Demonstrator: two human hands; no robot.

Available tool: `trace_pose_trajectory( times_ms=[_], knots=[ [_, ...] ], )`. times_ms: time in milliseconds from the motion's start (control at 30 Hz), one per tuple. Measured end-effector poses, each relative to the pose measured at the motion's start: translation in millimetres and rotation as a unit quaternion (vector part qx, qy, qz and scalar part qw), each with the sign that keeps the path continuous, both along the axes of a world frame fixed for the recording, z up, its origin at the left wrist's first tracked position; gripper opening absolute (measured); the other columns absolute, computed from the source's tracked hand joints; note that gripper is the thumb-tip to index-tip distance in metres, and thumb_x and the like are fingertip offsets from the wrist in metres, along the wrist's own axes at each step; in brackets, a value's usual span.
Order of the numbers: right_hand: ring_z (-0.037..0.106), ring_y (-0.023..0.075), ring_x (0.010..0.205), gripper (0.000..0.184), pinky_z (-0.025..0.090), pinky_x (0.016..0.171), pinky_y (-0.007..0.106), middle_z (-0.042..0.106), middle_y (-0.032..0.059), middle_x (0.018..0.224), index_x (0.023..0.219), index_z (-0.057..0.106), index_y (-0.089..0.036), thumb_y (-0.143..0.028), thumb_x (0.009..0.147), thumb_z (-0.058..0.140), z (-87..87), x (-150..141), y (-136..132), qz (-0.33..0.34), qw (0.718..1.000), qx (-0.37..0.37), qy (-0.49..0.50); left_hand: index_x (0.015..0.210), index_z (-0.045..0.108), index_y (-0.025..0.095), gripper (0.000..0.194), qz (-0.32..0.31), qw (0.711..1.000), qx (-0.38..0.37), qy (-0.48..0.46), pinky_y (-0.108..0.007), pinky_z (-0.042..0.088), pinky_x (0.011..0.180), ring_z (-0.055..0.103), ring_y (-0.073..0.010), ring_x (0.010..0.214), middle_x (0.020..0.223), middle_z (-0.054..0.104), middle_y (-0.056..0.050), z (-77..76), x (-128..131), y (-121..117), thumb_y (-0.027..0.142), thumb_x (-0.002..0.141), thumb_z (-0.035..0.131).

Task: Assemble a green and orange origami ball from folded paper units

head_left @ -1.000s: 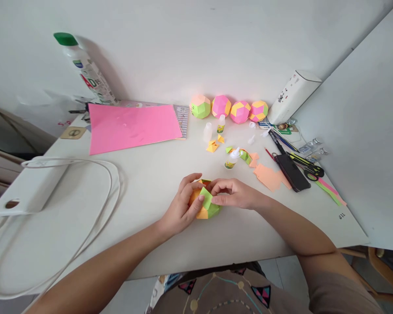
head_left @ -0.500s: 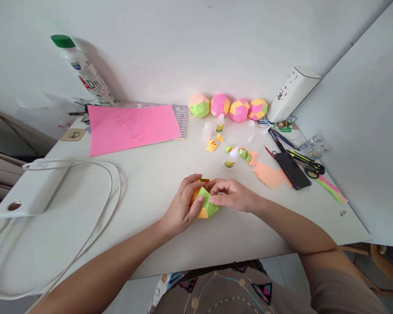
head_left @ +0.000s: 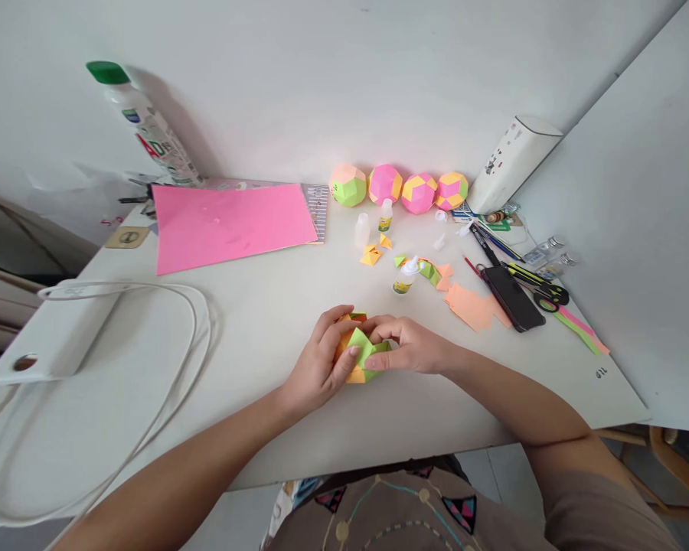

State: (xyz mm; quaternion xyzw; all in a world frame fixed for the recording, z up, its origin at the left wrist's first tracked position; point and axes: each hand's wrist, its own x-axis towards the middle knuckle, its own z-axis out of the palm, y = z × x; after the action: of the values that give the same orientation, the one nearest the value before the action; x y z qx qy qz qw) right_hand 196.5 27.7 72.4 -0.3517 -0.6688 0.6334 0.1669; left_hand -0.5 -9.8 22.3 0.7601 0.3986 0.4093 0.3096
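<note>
Between my hands, low over the front middle of the table, is a part-open folded paper ball (head_left: pixel 358 375) in orange and green. My left hand (head_left: pixel 324 358) wraps its left side, thumb pressed on a green face. From the right, my right hand (head_left: pixel 409 344) pinches the green rim, with its thumb outside and fingertips hidden behind the paper. A small glue bottle (head_left: pixel 403 285) with a white nozzle stands just beyond my right hand. Folded yellow-orange paper pieces (head_left: pixel 370 255) and green ones (head_left: pixel 429 271) lie near it.
Several finished paper balls (head_left: pixel 386 185) line the wall. Pink paper (head_left: pixel 235 228) lies at the back left, a white power strip (head_left: pixel 51 337) with looped cable at left. On the right are peach paper (head_left: pixel 469 306), a black phone (head_left: pixel 514 297) and scissors (head_left: pixel 540 286).
My right thumb has shifted slightly down along the green paper, and more of the green rim shows beside it. My left hand keeps its grip in the same place.
</note>
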Motion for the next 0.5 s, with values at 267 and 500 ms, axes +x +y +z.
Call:
trace_pose_trajectory(
  times_ms=[267,500],
  knots=[
    [0.052,0.0211,0.103,0.024,0.042,0.087,0.034,0.060,0.0028,0.101,0.066,0.063,-0.018,-0.038,0.072,0.075,3.5,-0.4,-1.2,-0.010,1.000,0.006,-0.018,0.124,0.043,0.025,0.027,-0.002,1.000,0.010,0.014,-0.050,0.048,0.101,0.045,-0.0265,0.128,0.135,0.038,-0.014,0.8,-0.4,-0.3,0.029,0.098,0.040],
    [0.051,0.0240,0.109,0.021,0.044,0.087,0.035,0.060,0.0042,0.103,0.066,0.064,-0.019,-0.035,0.069,0.077,6.9,-4.5,-5.3,-0.009,0.999,0.021,-0.029,0.124,0.045,0.025,0.027,-0.004,1.000,0.000,0.007,-0.049,0.048,0.102,0.047,-0.0259,0.127,0.135,0.038,-0.013,1.3,-0.2,-0.5,0.029,0.098,0.040]
  ],
)
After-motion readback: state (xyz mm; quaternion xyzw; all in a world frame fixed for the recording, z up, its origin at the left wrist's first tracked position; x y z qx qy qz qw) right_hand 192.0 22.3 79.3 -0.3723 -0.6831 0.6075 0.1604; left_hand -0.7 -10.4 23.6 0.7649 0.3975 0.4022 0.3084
